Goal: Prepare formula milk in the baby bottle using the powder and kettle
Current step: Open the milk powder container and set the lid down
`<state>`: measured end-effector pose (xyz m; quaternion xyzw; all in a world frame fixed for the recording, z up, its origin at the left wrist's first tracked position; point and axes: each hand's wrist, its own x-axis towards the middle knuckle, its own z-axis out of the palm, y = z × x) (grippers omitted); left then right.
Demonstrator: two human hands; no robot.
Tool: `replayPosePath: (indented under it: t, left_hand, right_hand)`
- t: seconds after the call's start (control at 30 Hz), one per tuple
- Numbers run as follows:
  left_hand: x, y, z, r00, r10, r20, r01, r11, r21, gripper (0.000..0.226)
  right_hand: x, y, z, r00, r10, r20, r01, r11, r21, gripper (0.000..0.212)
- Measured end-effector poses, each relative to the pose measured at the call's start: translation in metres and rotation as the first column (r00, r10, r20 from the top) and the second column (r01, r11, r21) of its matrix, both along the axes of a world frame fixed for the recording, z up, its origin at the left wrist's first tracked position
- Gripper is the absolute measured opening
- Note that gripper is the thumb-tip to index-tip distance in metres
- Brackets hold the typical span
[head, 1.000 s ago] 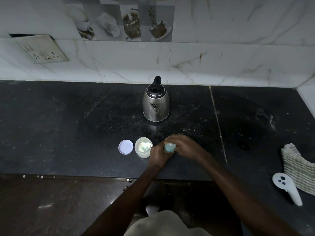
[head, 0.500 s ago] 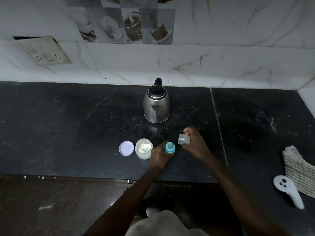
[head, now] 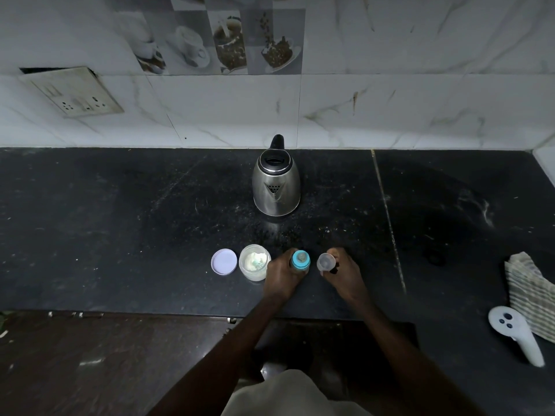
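Note:
On the black counter, my left hand grips the baby bottle, which stands upright with its teal collar and teat showing. My right hand holds the bottle's clear cap low over the counter just right of the bottle. An open jar of white powder with a scoop inside stands left of the bottle. Its pale lid lies flat further left. A steel kettle with a black handle stands behind, near the wall.
A striped cloth and a white handheld controller lie at the right end of the counter. A socket plate hangs on the tiled wall at left. The counter's front edge runs just below my wrists.
My right hand pulled the clear cap off the bottle, lifted it to the right, and has now lowered it beside the bottle. My left hand has kept hold of the bottle.

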<state>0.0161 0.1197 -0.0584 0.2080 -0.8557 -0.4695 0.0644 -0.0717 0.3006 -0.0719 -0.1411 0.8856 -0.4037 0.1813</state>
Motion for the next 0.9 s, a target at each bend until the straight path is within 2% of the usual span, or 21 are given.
replayPosePath:
  t: [0.13,0.2,0.23,0.3,0.37,0.43,0.5,0.63,0.77,0.9]
  left_hand:
    - [0.000,0.000,0.001,1.000,0.003,0.013,-0.003,1.000,0.024,0.029]
    - [0.000,0.000,0.002,1.000,0.002,0.003,-0.002,1.000,0.024,0.029]
    - [0.000,0.000,0.003,1.000,0.002,-0.004,-0.002,1.000,0.019,0.030]
    - [0.001,-0.001,0.003,1.000,0.003,-0.016,-0.003,1.000,0.018,0.032]
    - [0.002,-0.001,0.003,1.000,0.002,-0.015,-0.002,1.000,0.014,0.032]
    - [0.001,-0.001,0.003,1.000,-0.013,-0.015,0.013,1.000,0.011,0.031]
    - [0.001,-0.002,0.003,0.999,-0.030,-0.044,0.030,0.999,0.019,0.027]
    - [0.001,-0.003,-0.001,0.995,-0.033,-0.093,0.030,0.999,-0.032,0.025]
    - [-0.001,-0.002,0.000,0.995,-0.020,-0.100,0.017,0.999,-0.036,0.032]
    - [-0.001,-0.003,-0.003,0.994,-0.007,-0.105,0.006,1.000,-0.007,0.032]
  right_hand:
    - [0.003,-0.005,-0.002,0.996,0.060,-0.072,-0.055,0.997,0.062,0.027]
    - [0.002,-0.008,-0.001,0.995,0.068,-0.074,-0.060,0.993,0.104,0.028]
    - [0.003,-0.010,0.001,0.994,0.078,-0.072,-0.069,0.990,0.124,0.035]
    - [0.006,-0.014,0.005,0.986,0.115,-0.119,-0.092,0.978,0.187,0.063]
    - [0.010,-0.020,0.015,0.977,0.073,-0.202,-0.032,0.979,0.199,0.081]
    - [0.011,-0.031,0.032,0.957,0.015,-0.290,0.026,0.990,0.138,0.077]
    - [0.014,-0.047,0.045,0.940,0.092,-0.330,-0.044,0.988,0.149,0.063]
    - [0.022,-0.070,0.049,0.889,0.322,-0.325,-0.189,0.905,0.380,0.045]
    - [0.023,-0.081,0.048,0.882,0.350,-0.315,-0.157,0.849,0.504,0.046]
    - [0.020,-0.079,0.047,0.860,0.406,-0.308,-0.220,0.841,0.494,0.046]
